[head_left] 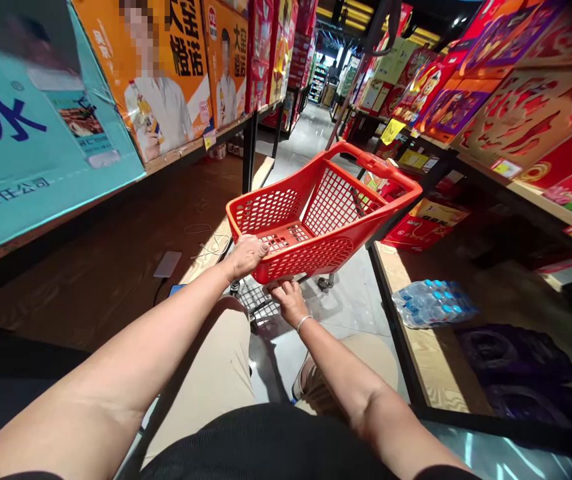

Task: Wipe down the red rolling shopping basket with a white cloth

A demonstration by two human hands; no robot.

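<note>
An empty red plastic shopping basket (316, 220) sits tilted on a small wheeled metal frame (261, 301) in a store aisle. My left hand (247, 255) grips the basket's near rim, fingers curled over the edge. My right hand (289, 298), with a silver bracelet at the wrist, holds the basket's underside at the near bottom edge, just above the wire frame. The basket's red handle (366, 160) stands at the far side. My knees in beige trousers show below my arms.
Low wooden shelf platforms run along both sides. The left shelf carries teal (31, 147) and orange cartons (166, 73); the right carries red gift boxes (531, 113). A pack of water bottles (433, 303) lies on the right platform. The tiled aisle (306, 133) stretches ahead.
</note>
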